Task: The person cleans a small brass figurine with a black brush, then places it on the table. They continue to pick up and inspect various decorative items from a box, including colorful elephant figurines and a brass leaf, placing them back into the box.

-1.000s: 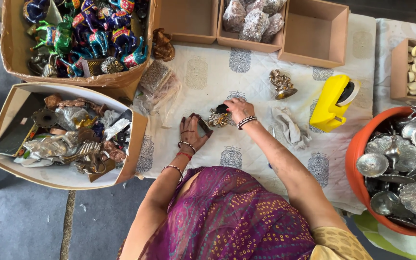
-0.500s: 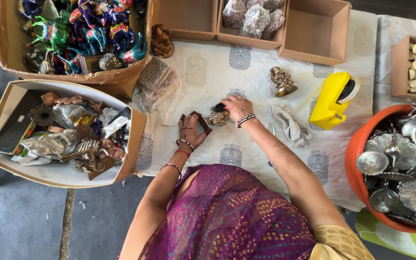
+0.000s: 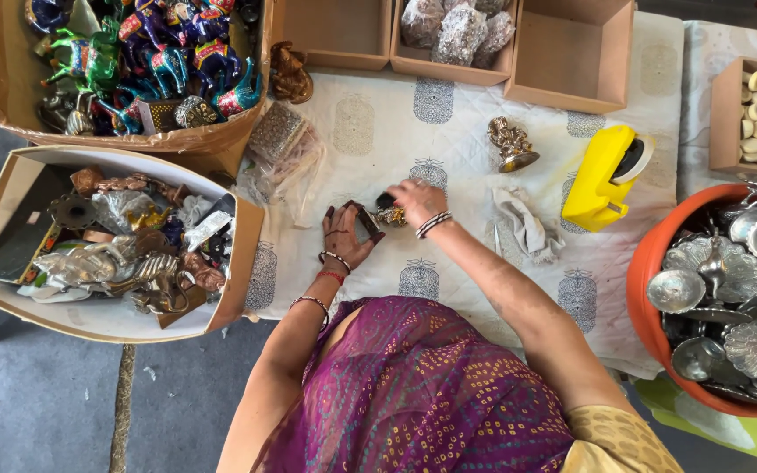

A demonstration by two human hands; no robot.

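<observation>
Two hands meet over the middle of the desk (image 3: pixel 484 140), which is spread with a white printed cloth. The left hand (image 3: pixel 343 235) lies half open, palm up, with a small dark flat piece (image 3: pixel 367 222) resting against its fingers; its grip is loose rather than closed. The right hand (image 3: pixel 415 201), just at three o'clock of the left, has its grip closed on a small brass-coloured ornament (image 3: pixel 389 215), pinching it from above so that it touches or nearly touches the dark piece. Whether the two parts are joined cannot be told.

By the look of it, the step in hand is fitting or rubbing the ornament against the piece in the left palm, and the next move would call for a steady left palm and a fine turn of the right fingertips.

Around them: at three o'clock of the right hand lies a crumpled grey rag (image 3: pixel 526 229), and farther that way a yellow tape dispenser (image 3: pixel 604 179). At one o'clock stands a brass figurine (image 3: pixel 512 144). At nine o'clock sits a cardboard box of mixed metal figures (image 3: pixel 116 245); at eleven o'clock a box of painted animal figures (image 3: pixel 133 61), with clear packets (image 3: pixel 282 149) beside it. An orange tub of silver dishes (image 3: pixel 659 271) stands at four o'clock. Nothing crowds the hands closely; the rag is the nearest loose thing.
</observation>
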